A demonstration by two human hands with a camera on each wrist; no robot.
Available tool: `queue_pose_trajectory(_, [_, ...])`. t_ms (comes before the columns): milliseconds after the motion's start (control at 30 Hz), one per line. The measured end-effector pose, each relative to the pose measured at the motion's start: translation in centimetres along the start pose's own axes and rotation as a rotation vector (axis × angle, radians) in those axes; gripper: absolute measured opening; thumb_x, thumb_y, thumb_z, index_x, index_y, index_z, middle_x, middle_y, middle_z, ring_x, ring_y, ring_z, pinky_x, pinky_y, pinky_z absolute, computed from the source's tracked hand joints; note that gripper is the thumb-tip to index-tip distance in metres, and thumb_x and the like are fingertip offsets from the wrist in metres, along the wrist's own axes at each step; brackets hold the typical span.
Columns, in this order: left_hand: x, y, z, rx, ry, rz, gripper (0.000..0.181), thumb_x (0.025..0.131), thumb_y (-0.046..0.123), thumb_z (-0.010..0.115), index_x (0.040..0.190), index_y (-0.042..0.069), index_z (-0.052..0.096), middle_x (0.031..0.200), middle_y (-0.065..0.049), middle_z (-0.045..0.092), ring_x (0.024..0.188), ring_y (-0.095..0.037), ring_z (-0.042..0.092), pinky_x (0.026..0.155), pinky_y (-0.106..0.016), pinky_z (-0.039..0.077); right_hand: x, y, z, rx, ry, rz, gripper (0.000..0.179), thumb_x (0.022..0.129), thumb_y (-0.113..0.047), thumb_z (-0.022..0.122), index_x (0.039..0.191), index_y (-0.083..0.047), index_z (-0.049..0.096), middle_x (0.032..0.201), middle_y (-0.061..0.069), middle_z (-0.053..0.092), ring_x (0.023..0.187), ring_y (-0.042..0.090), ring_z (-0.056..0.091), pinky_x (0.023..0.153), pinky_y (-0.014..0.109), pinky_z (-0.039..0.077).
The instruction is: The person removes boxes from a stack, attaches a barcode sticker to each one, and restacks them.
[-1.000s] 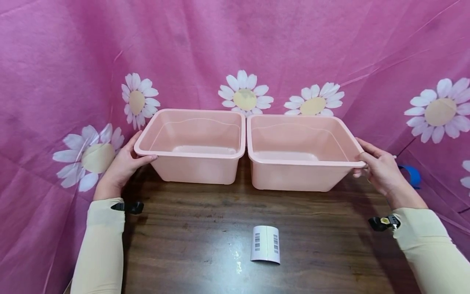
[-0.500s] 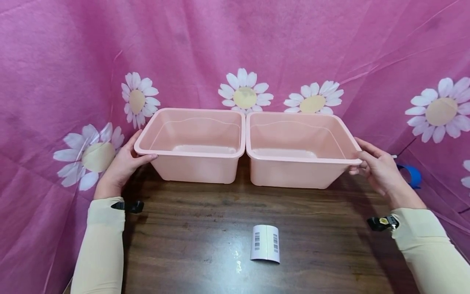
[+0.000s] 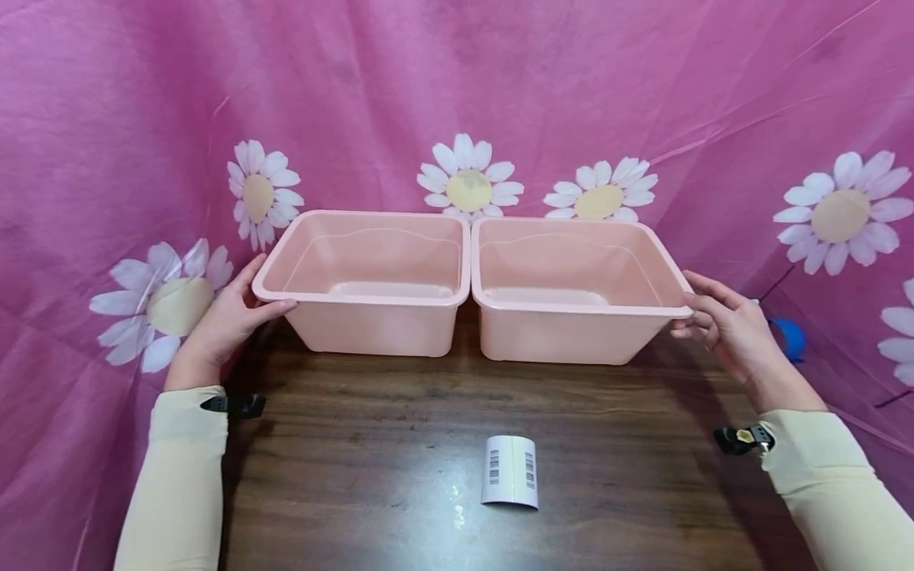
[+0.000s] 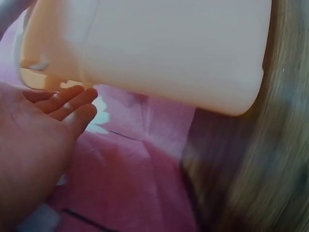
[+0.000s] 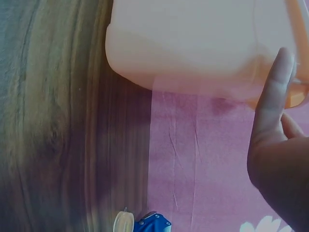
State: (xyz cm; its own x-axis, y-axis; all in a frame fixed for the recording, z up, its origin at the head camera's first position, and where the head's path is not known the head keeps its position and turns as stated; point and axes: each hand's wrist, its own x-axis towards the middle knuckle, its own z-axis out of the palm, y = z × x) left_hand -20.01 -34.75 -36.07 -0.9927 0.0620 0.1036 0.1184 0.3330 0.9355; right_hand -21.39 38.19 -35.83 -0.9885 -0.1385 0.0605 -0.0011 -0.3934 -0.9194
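Two pale pink plastic bins stand side by side on the wooden table, the left bin (image 3: 371, 329) and the right bin (image 3: 553, 337), their rims touching in the middle. My left hand (image 3: 221, 321) holds the left bin's outer front corner, thumb along the front rim and fingers against the side. In the left wrist view, that bin's wall (image 4: 174, 48) rises beside my fingers. My right hand (image 3: 735, 337) touches the right bin's outer front corner with loosely extended fingers. The right wrist view shows one straight digit against that bin's wall (image 5: 193, 43).
A curved white label piece with barcodes (image 3: 510, 472) lies on the table (image 3: 357, 460) in front of the bins. At the right edge sits a blue tape dispenser (image 5: 153, 223) beside a tape roll (image 5: 124, 221). Pink cloth with daisies (image 3: 371, 103) hangs behind and at the sides.
The right bin has slid left against the left bin, and the gap between their rims has closed. My right hand has moved left with it, its fingers looser. The left hand keeps its hold.
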Motion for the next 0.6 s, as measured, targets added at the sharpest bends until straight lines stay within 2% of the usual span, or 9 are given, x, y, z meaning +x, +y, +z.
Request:
queue_pose_trajectory(133, [-1.1,1.5,-0.6,0.143,-0.01,-0.012,0.101,0.109,0.016,0.073,0.18,0.004,0.002,0.183,-0.029,0.023,0.162,-0.039,0.041,0.1,0.002,0.046,-1.0,-0.3,-0.2,-0.022,0.081,0.025,0.032,0.116,-0.004,0.054,0.134,-0.015,0.077,0.107,0.004,0.084,0.074,0.022,0.081,0.067,0.034,0.07])
queue_pose_trajectory(200, [-1.9,2.2,-0.5,0.263,0.016,0.023,0.1,0.108,0.022,0.074,0.179,0.001,0.006,0.182,-0.032,0.024,0.165,-0.05,0.033,0.121,-0.013,0.046,-1.7,-0.3,-0.3,-0.061,0.123,0.023,0.028,0.117,-0.009,0.057,0.131,-0.017,0.079,0.106,0.001,0.082,0.073,0.021,0.08,0.065,0.034,0.069])
queue_pose_trajectory(267, [-3.1,2.9,-0.2,0.369,0.064,0.086,0.101,0.105,0.023,0.079,0.177,-0.003,0.014,0.18,-0.035,0.027,0.165,-0.056,0.029,0.136,-0.039,0.039,-2.5,-0.1,-0.4,-0.098,0.148,0.023,0.025,0.117,-0.012,0.058,0.127,-0.018,0.08,0.105,-0.002,0.081,0.073,0.019,0.08,0.064,0.033,0.069])
queue_pose_trajectory(300, [-3.7,3.3,0.0,0.414,0.098,0.131,0.101,0.102,0.021,0.082,0.176,-0.004,0.019,0.177,-0.037,0.03,0.164,-0.057,0.029,0.138,-0.053,0.035,-2.9,0.1,-0.4,-0.116,0.158,0.022,0.024,0.117,-0.012,0.059,0.125,-0.019,0.08,0.104,-0.004,0.081,0.073,0.018,0.08,0.064,0.032,0.069])
queue_pose_trajectory(367, [-4.8,4.1,0.5,0.508,0.173,0.242,0.097,0.095,0.016,0.088,0.171,-0.005,0.034,0.172,-0.037,0.038,0.159,-0.056,0.035,0.133,-0.056,0.039,-3.8,0.6,-0.2,-0.16,0.179,0.04,0.022,0.116,-0.015,0.061,0.121,-0.022,0.081,0.101,-0.005,0.082,0.074,0.016,0.08,0.064,0.031,0.068])
queue_pose_trajectory(433, [-5.7,5.2,1.2,0.534,0.22,0.377,0.089,0.088,0.009,0.092,0.164,-0.004,0.048,0.165,-0.034,0.049,0.152,-0.052,0.044,0.129,-0.033,0.041,-4.7,1.2,0.1,-0.164,0.188,0.069,0.022,0.116,-0.014,0.061,0.118,-0.023,0.081,0.099,-0.005,0.083,0.076,0.014,0.079,0.065,0.029,0.068])
queue_pose_trajectory(500, [-6.3,6.2,2.2,0.534,0.238,0.538,0.069,0.093,0.014,0.09,0.153,-0.003,0.061,0.154,-0.03,0.06,0.143,-0.044,0.053,0.12,-0.017,0.04,-5.8,2.1,0.7,-0.173,0.191,0.099,0.023,0.116,-0.014,0.061,0.116,-0.023,0.082,0.098,-0.004,0.082,0.078,0.013,0.079,0.069,0.028,0.069])
queue_pose_trajectory(533, [-6.5,6.7,2.7,0.527,0.233,0.622,0.058,0.097,0.019,0.088,0.147,-0.003,0.067,0.149,-0.028,0.066,0.14,-0.038,0.058,0.115,-0.01,0.038,-6.4,2.6,1.1,-0.183,0.185,0.11,0.025,0.116,-0.013,0.06,0.115,-0.024,0.083,0.098,-0.003,0.082,0.08,0.013,0.08,0.071,0.028,0.069])
queue_pose_trajectory(600, [-6.8,7.6,4.1,0.499,0.187,0.765,0.044,0.106,0.031,0.079,0.136,-0.002,0.076,0.137,-0.024,0.075,0.135,-0.029,0.066,0.125,-0.012,0.036,-7.8,3.8,2.0,-0.201,0.169,0.122,0.027,0.116,-0.01,0.06,0.115,-0.023,0.084,0.098,-0.002,0.082,0.083,0.013,0.081,0.076,0.028,0.069])
